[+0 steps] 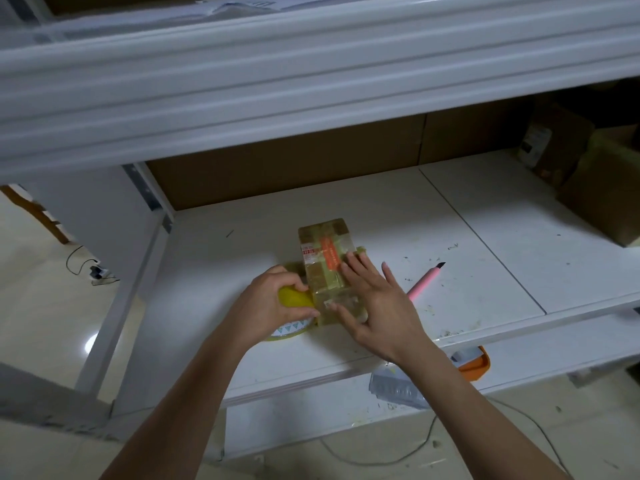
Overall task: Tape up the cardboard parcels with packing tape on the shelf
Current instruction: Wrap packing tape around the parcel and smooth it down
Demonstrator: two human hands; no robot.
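Note:
A small cardboard parcel [325,249], wrapped in clear yellowish tape with an orange label on top, lies on the white shelf [450,216]. My left hand [268,301] grips the yellow handle of a tape dispenser [294,297] against the parcel's left near corner. The tape roll [289,329] shows under that hand. My right hand [375,304] lies flat with straight fingers on the parcel's near end and right side, pressing the tape down.
A pink utility knife [427,280] lies on the shelf just right of my right hand. Brown cardboard boxes [602,188] stand at the back right. An upper shelf beam [311,81] hangs overhead. Below the shelf sit an orange-edged object [479,367] and a grey bag [398,388].

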